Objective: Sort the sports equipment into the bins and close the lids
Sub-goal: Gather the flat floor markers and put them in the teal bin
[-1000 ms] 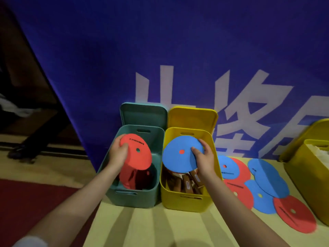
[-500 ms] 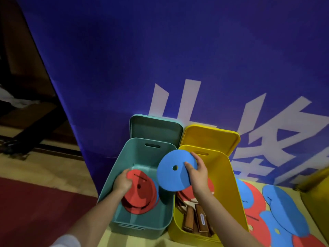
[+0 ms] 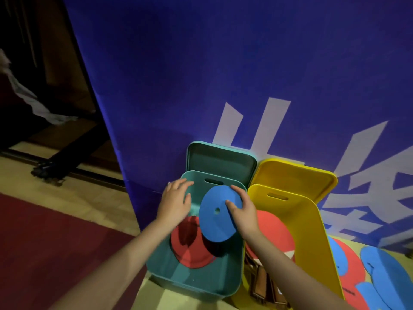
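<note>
My right hand pinches a blue disc with a small centre hole and holds it tilted over the open teal bin. A red disc lies flat in the bottom of that bin. My left hand hovers over the bin's far left corner with fingers spread and nothing in it. Right beside it stands the open yellow bin, which holds a red paddle and brown wooden handles. Each bin's lid leans behind it: the teal lid and the yellow lid.
A blue banner with white characters stands right behind the bins. Several loose red and blue discs lie on the yellow floor mat to the right. A dark red carpet covers the floor on the left.
My left hand let the red disc drop into the teal bin and rose out of it, open. My right hand carried the blue disc leftward from over the yellow bin to over the teal one.
</note>
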`<state>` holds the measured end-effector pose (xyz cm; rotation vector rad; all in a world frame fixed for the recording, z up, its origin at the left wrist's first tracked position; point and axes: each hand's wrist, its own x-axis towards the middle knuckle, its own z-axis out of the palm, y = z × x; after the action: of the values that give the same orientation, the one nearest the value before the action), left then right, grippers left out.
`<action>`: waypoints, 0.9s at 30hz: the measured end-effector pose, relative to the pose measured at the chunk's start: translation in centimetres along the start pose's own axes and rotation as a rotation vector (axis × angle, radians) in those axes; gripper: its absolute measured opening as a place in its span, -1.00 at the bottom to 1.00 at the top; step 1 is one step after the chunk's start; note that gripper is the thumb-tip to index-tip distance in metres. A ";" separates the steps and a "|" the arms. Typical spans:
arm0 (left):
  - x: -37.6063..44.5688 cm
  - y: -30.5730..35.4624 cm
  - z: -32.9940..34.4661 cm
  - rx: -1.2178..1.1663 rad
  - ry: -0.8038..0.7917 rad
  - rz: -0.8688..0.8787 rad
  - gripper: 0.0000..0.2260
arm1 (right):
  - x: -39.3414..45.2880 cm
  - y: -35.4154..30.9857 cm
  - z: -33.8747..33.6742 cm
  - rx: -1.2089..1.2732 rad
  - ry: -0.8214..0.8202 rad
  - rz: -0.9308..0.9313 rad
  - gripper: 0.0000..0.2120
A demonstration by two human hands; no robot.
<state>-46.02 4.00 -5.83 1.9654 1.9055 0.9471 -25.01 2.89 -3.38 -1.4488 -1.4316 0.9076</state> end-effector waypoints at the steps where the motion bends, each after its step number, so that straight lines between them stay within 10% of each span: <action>1: 0.0 -0.6 -0.9 0.022 0.011 -0.019 -0.61 | 0.5 0.1 1.1 -0.015 -0.031 0.009 -0.62; 17: -2.7 -5.4 0.4 -0.194 0.075 -0.164 -0.63 | 0.5 10.1 11.2 -0.090 0.019 0.388 -0.79; 27: -3.0 -5.6 0.8 -0.231 0.107 -0.217 -0.67 | 0.8 12.9 11.6 -0.920 -0.304 0.370 -0.49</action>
<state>-49.86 2.02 -10.54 1.5733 1.9189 1.1694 -31.24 5.45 -19.41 -2.3870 -1.9834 0.7223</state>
